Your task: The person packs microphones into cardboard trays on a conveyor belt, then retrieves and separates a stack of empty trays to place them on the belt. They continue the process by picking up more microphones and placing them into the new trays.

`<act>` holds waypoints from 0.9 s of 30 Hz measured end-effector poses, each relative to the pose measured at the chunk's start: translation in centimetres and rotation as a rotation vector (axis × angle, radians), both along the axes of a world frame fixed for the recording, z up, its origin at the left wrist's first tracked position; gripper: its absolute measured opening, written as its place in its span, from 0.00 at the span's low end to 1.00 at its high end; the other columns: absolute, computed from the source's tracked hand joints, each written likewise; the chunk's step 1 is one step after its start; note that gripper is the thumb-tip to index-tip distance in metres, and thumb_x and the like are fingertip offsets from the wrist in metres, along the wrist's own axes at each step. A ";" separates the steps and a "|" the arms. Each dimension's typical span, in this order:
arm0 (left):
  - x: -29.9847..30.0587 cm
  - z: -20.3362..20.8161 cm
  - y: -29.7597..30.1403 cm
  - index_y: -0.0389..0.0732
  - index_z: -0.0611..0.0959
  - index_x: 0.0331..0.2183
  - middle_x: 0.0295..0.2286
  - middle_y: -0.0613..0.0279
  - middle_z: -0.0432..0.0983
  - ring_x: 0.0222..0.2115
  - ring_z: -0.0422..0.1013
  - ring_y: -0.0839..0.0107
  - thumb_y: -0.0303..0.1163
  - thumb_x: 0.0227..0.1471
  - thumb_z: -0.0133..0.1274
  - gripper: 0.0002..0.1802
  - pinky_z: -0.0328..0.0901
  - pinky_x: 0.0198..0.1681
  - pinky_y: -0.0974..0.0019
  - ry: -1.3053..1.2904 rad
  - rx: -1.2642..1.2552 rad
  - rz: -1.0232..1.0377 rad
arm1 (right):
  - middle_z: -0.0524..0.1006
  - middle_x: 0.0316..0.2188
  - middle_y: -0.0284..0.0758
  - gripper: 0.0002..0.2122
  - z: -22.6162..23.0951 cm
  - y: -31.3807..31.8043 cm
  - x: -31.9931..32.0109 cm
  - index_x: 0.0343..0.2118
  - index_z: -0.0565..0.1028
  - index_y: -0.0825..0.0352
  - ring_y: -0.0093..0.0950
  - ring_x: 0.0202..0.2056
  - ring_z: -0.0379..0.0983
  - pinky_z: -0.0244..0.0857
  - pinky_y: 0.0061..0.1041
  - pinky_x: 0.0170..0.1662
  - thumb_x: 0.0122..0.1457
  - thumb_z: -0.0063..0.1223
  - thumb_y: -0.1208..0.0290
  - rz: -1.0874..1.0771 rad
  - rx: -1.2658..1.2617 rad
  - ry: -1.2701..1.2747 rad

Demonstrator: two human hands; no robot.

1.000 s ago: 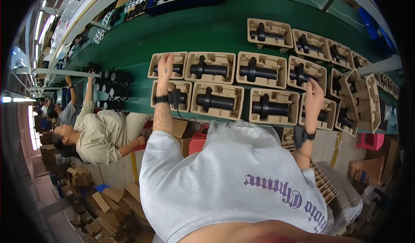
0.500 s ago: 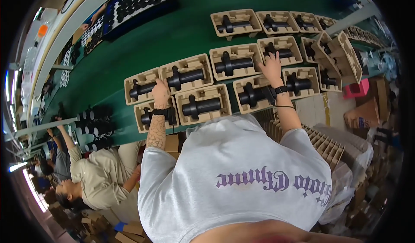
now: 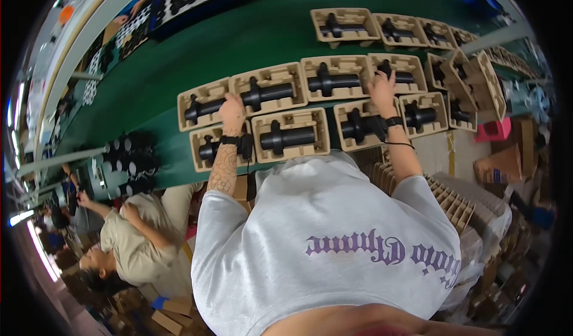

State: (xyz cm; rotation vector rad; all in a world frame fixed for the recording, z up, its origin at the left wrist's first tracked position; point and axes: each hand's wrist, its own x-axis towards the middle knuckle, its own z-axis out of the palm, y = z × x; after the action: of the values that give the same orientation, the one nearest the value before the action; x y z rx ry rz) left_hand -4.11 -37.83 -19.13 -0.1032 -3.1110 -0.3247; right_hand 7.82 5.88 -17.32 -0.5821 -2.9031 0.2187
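Note:
Black tube-shaped devices, each with a thicker collar, lie in moulded pulp trays set in two rows in front of me. My left hand [image 3: 231,111] has its fingers bent over the rim where the far row's leftmost tray [image 3: 186,123] meets the second tray [image 3: 243,78]. One black device [image 3: 270,93] rests in that second tray. My right hand [image 3: 382,92] is at the near left corner of the fourth tray [image 3: 420,73], fingers apart, fingertips by its black device [image 3: 403,78]. Part of that device is hidden behind the fingers.
More filled trays [image 3: 345,36] run along the far side, and tilted trays [image 3: 489,88] lean at the right. A blue crate [image 3: 156,14] of small black parts stands at the back left. Black round parts [image 3: 138,163] and a co-worker [image 3: 140,240] are at the left. Stacked trays [image 3: 456,207] stand beside me.
The view has shifted slightly. My right hand has drawn back a little toward me from the device in the fourth tray; my left stays at the rims. The co-worker's arms have moved.

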 end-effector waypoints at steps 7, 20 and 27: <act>-1.7 2.8 -2.2 0.34 0.73 0.28 0.14 0.52 0.73 0.19 0.74 0.53 0.32 0.43 0.49 0.11 0.68 0.21 0.51 0.183 -0.056 -0.122 | 0.71 0.47 0.32 0.15 2.6 -0.3 -2.4 0.38 0.74 0.64 0.41 0.58 0.52 0.45 0.55 0.53 0.49 0.55 0.62 0.098 0.113 0.176; -15.4 12.0 -22.9 0.34 0.71 0.28 0.21 0.42 0.75 0.25 0.72 0.44 0.41 0.53 0.44 0.17 0.67 0.29 0.48 0.103 0.061 0.155 | 0.70 0.48 0.44 0.13 10.6 -20.0 -21.2 0.37 0.75 0.70 0.44 0.56 0.55 0.51 0.41 0.56 0.56 0.47 0.66 0.320 -0.277 0.144; -20.3 5.7 -29.9 0.34 0.73 0.30 0.25 0.44 0.76 0.28 0.74 0.48 0.37 0.51 0.47 0.14 0.68 0.33 0.52 0.093 -0.009 0.315 | 0.72 0.44 0.47 0.15 2.0 -28.3 -27.5 0.34 0.75 0.73 0.46 0.52 0.60 0.57 0.40 0.53 0.53 0.51 0.63 0.232 -0.402 -0.093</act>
State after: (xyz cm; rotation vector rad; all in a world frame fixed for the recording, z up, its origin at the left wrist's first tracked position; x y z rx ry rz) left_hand -24.44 -67.75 -13.45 0.3572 -2.9706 -0.2876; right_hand -19.66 -22.38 -15.36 -0.3118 -3.0284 0.8410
